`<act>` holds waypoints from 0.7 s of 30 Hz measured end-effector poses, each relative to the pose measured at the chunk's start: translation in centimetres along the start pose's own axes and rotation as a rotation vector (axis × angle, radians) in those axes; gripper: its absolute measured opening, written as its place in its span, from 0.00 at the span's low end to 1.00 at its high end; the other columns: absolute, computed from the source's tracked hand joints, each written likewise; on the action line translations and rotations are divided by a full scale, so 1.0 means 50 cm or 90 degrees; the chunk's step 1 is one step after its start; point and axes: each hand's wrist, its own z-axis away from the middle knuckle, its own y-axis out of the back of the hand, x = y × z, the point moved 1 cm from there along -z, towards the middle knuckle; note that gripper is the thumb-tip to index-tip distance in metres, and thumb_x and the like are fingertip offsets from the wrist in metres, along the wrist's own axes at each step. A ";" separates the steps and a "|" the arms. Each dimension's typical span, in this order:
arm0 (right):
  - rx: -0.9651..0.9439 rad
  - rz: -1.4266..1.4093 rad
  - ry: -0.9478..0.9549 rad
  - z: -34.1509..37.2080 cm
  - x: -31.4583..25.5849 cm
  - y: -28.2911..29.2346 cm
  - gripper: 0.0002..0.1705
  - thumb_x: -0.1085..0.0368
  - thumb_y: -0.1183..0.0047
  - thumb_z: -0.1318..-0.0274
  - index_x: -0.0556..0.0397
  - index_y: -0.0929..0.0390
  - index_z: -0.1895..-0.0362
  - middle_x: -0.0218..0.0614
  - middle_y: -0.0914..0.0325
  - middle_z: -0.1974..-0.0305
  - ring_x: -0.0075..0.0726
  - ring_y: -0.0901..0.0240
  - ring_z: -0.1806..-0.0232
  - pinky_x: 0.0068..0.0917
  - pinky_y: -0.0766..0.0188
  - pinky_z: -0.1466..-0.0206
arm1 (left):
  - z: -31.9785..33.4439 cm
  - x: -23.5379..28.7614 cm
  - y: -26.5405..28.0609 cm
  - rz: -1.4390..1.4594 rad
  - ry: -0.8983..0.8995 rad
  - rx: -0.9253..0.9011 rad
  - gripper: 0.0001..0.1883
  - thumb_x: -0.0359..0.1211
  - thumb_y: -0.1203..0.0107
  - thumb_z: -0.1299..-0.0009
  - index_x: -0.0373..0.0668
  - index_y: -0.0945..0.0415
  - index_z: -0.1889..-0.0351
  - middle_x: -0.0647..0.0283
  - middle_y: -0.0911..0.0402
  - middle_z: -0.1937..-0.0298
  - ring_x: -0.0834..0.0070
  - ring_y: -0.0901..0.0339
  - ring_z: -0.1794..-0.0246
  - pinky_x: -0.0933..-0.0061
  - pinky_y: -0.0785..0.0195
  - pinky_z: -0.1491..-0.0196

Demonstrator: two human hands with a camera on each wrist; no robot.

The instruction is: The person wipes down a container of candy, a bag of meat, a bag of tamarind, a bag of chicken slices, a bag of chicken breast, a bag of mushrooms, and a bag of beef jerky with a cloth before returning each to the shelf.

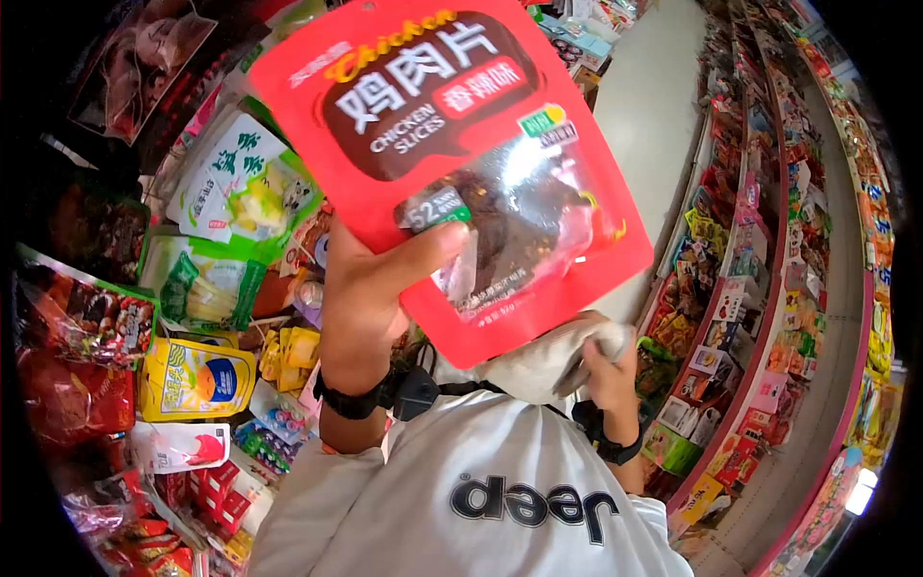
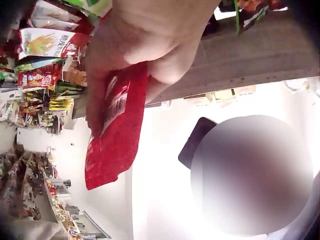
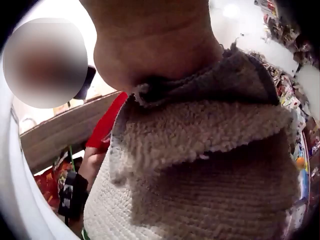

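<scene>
A red packet of chicken slices [image 1: 461, 183] is held up by the left hand [image 1: 370, 288], its thumb across the packet's front beside the clear window. In the left wrist view the left hand [image 2: 145, 40] grips the same red packet [image 2: 117, 130], seen from its lower edge. The right hand [image 1: 612, 375] holds a bunched beige cloth [image 1: 548, 361] just below the packet. Up close in the right wrist view, the right hand [image 3: 155, 50] has the thick, textured cloth [image 3: 200, 135] hanging from it; its fingertips are hidden.
Packaged snacks, among them a yellow pouch [image 1: 197, 378] and a green and white packet [image 1: 245, 178], crowd the left side. Long shelves of goods [image 1: 740, 317] run along the right, beside a pale aisle floor [image 1: 654, 125]. A person's grey Jeep shirt [image 1: 423, 490] fills the bottom.
</scene>
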 end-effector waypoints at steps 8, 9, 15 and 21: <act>0.154 -0.026 -0.030 0.016 0.025 -0.006 0.15 0.70 0.53 0.45 0.61 0.32 0.53 0.27 0.30 0.64 0.20 0.37 0.66 0.20 0.38 0.60 | 0.025 0.003 -0.005 -0.056 0.050 0.017 0.28 0.22 0.47 0.47 0.36 0.39 0.45 0.59 0.28 0.53 0.71 0.28 0.53 0.71 0.36 0.50; 0.155 -0.011 -0.050 0.021 0.034 -0.007 0.17 0.71 0.53 0.45 0.60 0.34 0.50 0.28 0.30 0.62 0.21 0.36 0.64 0.21 0.37 0.59 | 0.030 0.004 -0.003 -0.070 0.043 0.023 0.28 0.22 0.47 0.47 0.36 0.38 0.45 0.59 0.28 0.53 0.71 0.29 0.53 0.70 0.36 0.50; 0.097 -0.173 -0.044 0.030 0.064 -0.023 0.20 0.72 0.53 0.44 0.59 0.40 0.47 0.31 0.32 0.57 0.23 0.35 0.57 0.24 0.37 0.52 | 0.050 0.020 -0.002 -0.077 0.054 0.010 0.21 0.21 0.45 0.46 0.36 0.32 0.52 0.66 0.27 0.58 0.79 0.30 0.57 0.77 0.38 0.55; 0.101 -0.103 -0.059 0.048 0.074 -0.016 0.19 0.72 0.54 0.43 0.59 0.38 0.47 0.31 0.31 0.56 0.24 0.35 0.55 0.25 0.38 0.50 | 0.053 0.011 0.003 -0.095 0.088 -0.008 0.22 0.22 0.45 0.45 0.36 0.32 0.50 0.65 0.26 0.55 0.78 0.30 0.57 0.77 0.38 0.53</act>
